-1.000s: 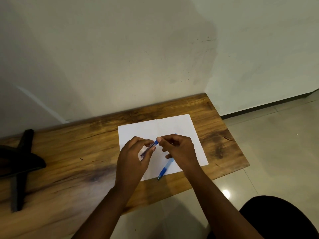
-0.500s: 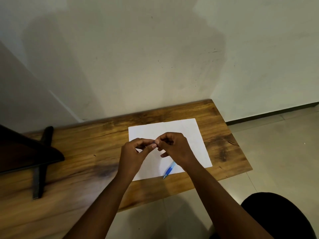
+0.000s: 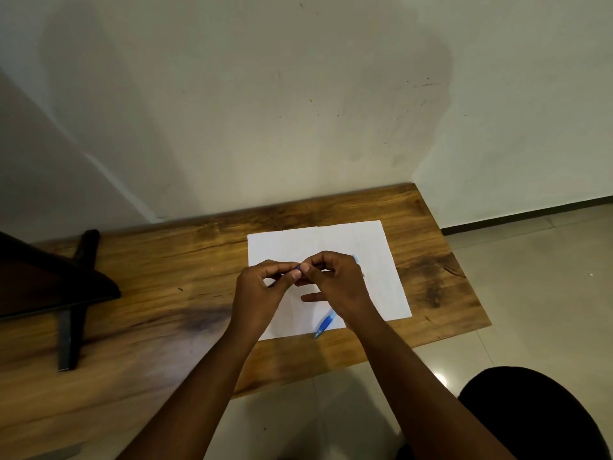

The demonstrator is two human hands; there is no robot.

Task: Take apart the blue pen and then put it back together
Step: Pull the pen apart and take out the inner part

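Note:
My left hand [image 3: 262, 295] and my right hand [image 3: 335, 282] meet fingertip to fingertip above a white sheet of paper [image 3: 378, 260]. Between the pinching fingers a small blue pen part [image 3: 298, 268] shows; most of it is hidden by the fingers. A pale blue bit [image 3: 355, 258] peeks out behind my right hand. The blue pen barrel [image 3: 325, 323] lies on the paper's near edge, tip pointing toward me, partly under my right wrist.
The paper rests on a wooden table [image 3: 166, 293] against a pale wall. A dark stand with a black leg [image 3: 71, 313] occupies the table's left side. The table's right end borders a tiled floor [image 3: 530, 293]. My dark-clad knee [image 3: 530, 416] is at the lower right.
A second ago a longer blue part was visible between my hands; now my fingertips have closed together over it. The view has tilted up and shifted. The barrel has stayed on the paper.

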